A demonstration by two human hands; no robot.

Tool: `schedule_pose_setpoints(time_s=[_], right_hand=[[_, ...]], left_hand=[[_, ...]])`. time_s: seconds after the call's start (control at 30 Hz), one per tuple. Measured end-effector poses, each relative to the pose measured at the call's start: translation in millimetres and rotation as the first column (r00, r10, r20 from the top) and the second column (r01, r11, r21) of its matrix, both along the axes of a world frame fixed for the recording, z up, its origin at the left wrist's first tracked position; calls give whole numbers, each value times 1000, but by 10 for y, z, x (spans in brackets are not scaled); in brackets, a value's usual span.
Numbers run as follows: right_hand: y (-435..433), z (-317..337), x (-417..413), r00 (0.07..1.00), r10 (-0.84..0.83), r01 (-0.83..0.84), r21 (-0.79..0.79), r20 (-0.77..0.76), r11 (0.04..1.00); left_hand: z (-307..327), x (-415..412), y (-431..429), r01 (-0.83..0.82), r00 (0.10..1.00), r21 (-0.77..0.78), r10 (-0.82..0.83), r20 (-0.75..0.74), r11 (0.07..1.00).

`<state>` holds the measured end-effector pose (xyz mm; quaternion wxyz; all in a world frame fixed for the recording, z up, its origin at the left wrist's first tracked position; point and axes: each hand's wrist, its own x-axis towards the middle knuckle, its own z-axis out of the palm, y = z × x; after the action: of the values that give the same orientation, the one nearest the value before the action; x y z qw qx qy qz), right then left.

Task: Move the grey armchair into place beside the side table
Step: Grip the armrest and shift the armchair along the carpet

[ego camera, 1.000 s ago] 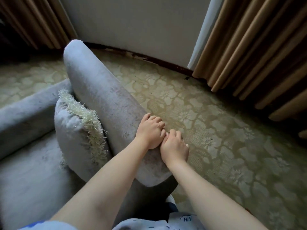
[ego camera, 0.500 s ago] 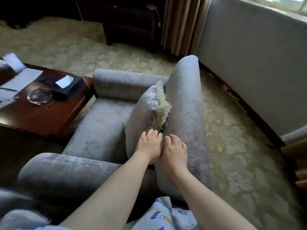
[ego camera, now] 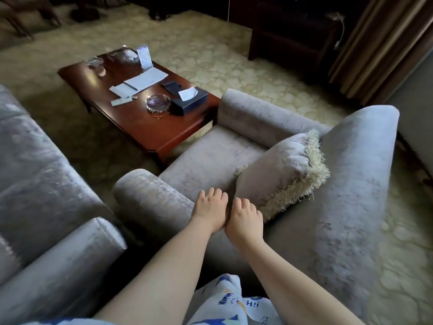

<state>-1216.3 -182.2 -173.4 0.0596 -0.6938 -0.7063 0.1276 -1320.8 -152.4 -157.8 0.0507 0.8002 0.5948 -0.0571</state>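
Grey velvet armchair (ego camera: 210,156) stands with its far armrest just beside the red-brown wooden counter (ego camera: 145,127), while the person's left hand (ego camera: 209,211) and right hand (ego camera: 246,219), touching side by side, curl fingers over its near rear corner, apparently mid-push; the next move likely calls for a squaring nudge.

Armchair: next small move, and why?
Probably a slight pivot rather than a forward push. The left hand and right hand have a grip on the grey armchair at its back corner, and its seat front already looks close to the side table, at an angle.
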Motion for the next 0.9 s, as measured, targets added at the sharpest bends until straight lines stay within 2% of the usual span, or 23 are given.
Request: schedule_pose_setpoints(time_s=[0.2,0.3,0.4,0.5,0.63,0.73,0.83,0.9], right_hand=[[331,-5,-59,993,-111,110,14,33,994],[484,-1,10,964,-259,256,43,56,966],[583,54,128,885,-463,460,60,55,886],[588,180,291,729,-683,680,71,40,730],[265,365,564,437,-900,894,115,-10,433],[-241,468,753,200,-980,966,165,15,199],[-761,510,872,28,-997,975,217,76,44],[-1064,489,938,-115,-991,976,195,68,-99]], left_hand=[[38,-26,451,128,991,32,-128,24,991],[30,104,760,279,960,36,-280,26,960],[39,329,1047,490,872,47,-490,-2,871],[111,645,1254,709,703,96,-710,-27,698],[260,1238,1134,907,392,175,-920,-15,384],[368,1667,631,962,187,190,-980,67,196],[393,1945,69,979,-9,202,-992,123,16],[379,2121,-280,984,-99,166,-978,183,-68]])
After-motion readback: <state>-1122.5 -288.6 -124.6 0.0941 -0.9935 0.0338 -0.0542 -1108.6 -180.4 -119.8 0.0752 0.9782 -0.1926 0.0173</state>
